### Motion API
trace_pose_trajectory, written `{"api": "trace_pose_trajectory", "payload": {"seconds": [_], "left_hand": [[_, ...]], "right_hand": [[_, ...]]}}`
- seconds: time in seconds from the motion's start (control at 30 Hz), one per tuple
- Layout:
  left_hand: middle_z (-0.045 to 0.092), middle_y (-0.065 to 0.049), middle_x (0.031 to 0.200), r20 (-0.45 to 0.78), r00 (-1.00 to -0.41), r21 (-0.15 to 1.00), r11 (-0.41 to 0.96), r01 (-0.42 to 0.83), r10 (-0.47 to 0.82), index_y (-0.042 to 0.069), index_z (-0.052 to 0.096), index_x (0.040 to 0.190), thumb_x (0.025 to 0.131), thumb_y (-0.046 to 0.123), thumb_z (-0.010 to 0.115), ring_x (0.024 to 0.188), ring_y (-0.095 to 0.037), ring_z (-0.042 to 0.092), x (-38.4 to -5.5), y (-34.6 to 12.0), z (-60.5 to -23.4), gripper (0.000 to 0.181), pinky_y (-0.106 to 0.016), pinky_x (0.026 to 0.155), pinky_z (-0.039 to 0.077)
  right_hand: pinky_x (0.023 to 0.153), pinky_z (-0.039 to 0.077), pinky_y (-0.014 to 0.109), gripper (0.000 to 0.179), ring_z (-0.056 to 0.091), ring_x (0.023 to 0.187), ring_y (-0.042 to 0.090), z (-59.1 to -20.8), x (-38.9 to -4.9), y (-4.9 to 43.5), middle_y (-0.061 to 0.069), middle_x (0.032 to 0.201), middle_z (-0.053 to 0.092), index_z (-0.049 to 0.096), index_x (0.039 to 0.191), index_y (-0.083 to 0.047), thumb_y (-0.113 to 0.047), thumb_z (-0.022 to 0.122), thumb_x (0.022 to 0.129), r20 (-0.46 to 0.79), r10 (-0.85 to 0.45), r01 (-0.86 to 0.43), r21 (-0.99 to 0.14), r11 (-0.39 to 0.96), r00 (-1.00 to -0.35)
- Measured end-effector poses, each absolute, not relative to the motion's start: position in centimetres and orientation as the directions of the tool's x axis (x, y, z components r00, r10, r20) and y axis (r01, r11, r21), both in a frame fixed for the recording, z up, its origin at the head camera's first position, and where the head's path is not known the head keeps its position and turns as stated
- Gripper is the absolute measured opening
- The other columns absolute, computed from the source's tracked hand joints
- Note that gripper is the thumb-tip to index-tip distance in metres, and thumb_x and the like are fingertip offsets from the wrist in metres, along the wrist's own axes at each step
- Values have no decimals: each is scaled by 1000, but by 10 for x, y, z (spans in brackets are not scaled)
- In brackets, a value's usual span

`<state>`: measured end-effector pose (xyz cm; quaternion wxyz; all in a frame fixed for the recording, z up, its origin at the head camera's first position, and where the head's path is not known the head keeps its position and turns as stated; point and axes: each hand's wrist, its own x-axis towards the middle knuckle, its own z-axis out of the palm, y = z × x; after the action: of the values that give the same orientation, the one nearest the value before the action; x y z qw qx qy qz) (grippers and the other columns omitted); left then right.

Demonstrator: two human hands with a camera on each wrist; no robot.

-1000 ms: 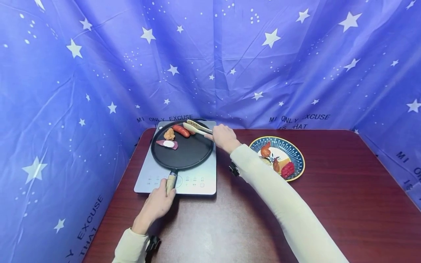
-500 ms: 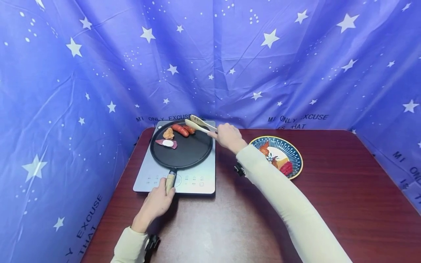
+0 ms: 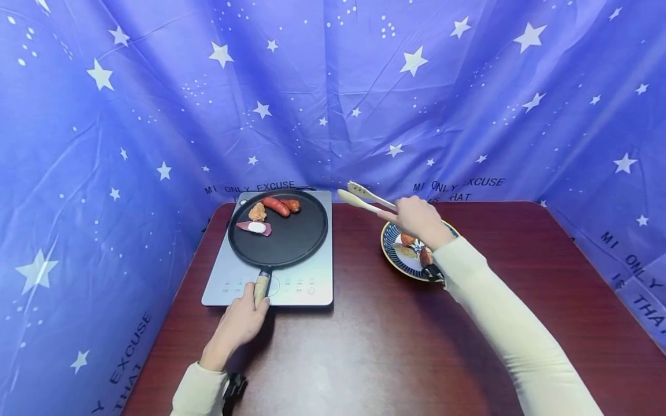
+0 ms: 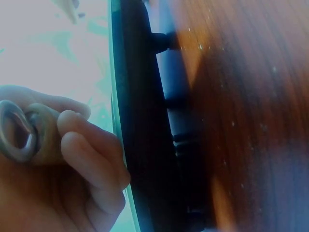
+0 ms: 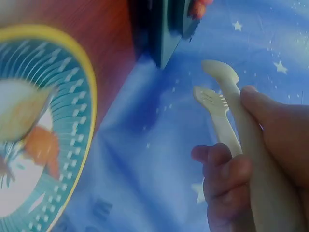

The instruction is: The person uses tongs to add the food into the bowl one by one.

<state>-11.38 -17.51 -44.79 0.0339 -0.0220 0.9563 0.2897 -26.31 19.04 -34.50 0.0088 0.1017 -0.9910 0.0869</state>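
Observation:
My left hand (image 3: 241, 318) grips the pale handle (image 3: 262, 284) of a flat black frying pan (image 3: 281, 245). On the pan's far left lie a red sausage (image 3: 276, 206), a smaller reddish piece (image 3: 293, 205), a golden-brown crumbly lump (image 3: 257, 212) and a purplish slice with a white centre (image 3: 255, 227). With its fingers curled round them, my right hand (image 3: 418, 218) holds cream-coloured tongs (image 5: 248, 140). Their tips are apart with nothing between them, raised right of the pan. Below this hand is a patterned plate (image 3: 387, 254) of food pieces, partly hidden by hand and sleeve.
The pan rests on a silver induction cooktop (image 3: 319, 277) at the table's left. Dark red wood (image 3: 359, 329) of the tabletop shows between cooktop and plate. A blue star-patterned curtain (image 3: 291, 133) stands behind and beside the table.
My right hand has carried the tongs rightward, off the pan to near the plate. The left hand keeps its grip on the handle. The head view has shifted slightly right.

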Motion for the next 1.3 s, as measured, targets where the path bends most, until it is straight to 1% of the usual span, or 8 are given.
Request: {"api": "trace_pose_trajectory", "payload": {"seconds": [0.17,0.33,0.53,0.63,0.7,0.93,1.13,1.3], "left_hand": [[49,-9,64,-80,-997,556,829,-59,-18,1,42,116,92,27,51,55,-23,49,-114,-176,-447,37,-37,50,38],[49,-9,65,-88,-996,552,831,-65,-19,0,41,118,92,27,51,56,-23,48,-113,-176,-446,39,-37,50,38],[48,-9,64,-86,-996,552,831,-64,-20,0,41,117,91,28,51,55,-23,48,-114,-175,-446,38,-37,49,38],[49,-9,64,-94,-995,553,830,-72,-24,0,41,118,92,28,51,56,-23,49,-114,-175,-446,39,-38,49,38],[49,-9,65,-98,-995,554,829,-76,-26,0,41,118,92,28,51,56,-23,49,-113,-175,-446,39,-38,50,38],[49,-9,65,-94,-995,551,832,-70,-21,0,41,118,92,27,51,56,-23,49,-114,-175,-447,39,-38,50,38],[49,-9,64,-91,-996,552,831,-67,-20,1,41,117,92,27,51,56,-23,49,-114,-175,-446,38,-38,50,38],[48,-9,64,-90,-996,559,827,-64,-16,0,42,116,92,27,51,55,-22,48,-113,-175,-446,37,-37,49,37]], "right_hand": [[52,42,48,55,55,61,31,-350,-251,219,11,66,54,57,71,-9,-61,50,88,18,-181,-182,-164,970,-983],[50,41,47,56,54,58,32,-360,-239,242,12,65,53,55,69,-8,-58,43,93,9,-176,-175,-159,972,-984],[50,41,48,54,53,58,32,-373,-227,262,13,66,53,54,68,-8,-49,36,98,-25,-148,-142,-151,978,-989],[53,42,51,51,56,62,36,-378,-223,269,18,71,57,56,69,-7,-44,36,99,-20,-122,-117,-160,980,-992],[54,42,51,50,57,64,36,-379,-220,273,19,72,57,56,69,-7,-42,35,99,-24,-100,-94,-169,981,-995],[53,42,52,49,57,66,40,-384,-210,283,24,76,59,57,72,-5,-42,39,98,-20,-66,-62,-161,985,-998],[49,41,49,55,55,59,35,-391,-200,290,14,64,55,53,67,-7,-54,43,94,-13,-75,-73,-133,988,-997],[49,41,49,52,55,58,34,-393,-193,291,15,64,55,54,69,-6,-50,47,94,-12,-78,-76,-111,991,-997]]}}
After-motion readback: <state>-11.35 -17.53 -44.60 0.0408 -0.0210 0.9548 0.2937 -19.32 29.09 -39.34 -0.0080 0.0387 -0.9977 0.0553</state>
